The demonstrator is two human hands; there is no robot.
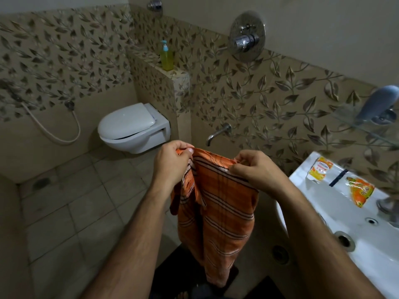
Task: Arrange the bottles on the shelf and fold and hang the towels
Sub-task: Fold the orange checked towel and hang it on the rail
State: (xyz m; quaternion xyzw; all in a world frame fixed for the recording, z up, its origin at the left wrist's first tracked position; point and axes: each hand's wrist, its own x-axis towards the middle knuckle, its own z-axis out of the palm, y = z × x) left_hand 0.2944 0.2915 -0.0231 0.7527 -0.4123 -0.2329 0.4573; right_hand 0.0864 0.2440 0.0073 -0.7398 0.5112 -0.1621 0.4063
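Note:
An orange towel with dark and pale stripes (218, 212) hangs in front of me, held by its top edge. My left hand (172, 162) pinches the top left corner; my right hand (254, 169) pinches the top right corner. The cloth droops down in loose folds towards the floor. A yellow-green pump bottle with a blue top (166, 57) stands on the tiled ledge (179, 72) above the toilet, far from both hands. A glass shelf (367, 128) sits on the wall at the right with a grey object (380, 102) on it.
A white wall-hung toilet (133, 128) with its lid down is at the back. A white washbasin (345, 212) at the right carries two orange-yellow sachets (360, 190). A tap spout (218, 133) and a shower mixer (246, 37) stick out from the leaf-patterned wall. The floor is tiled.

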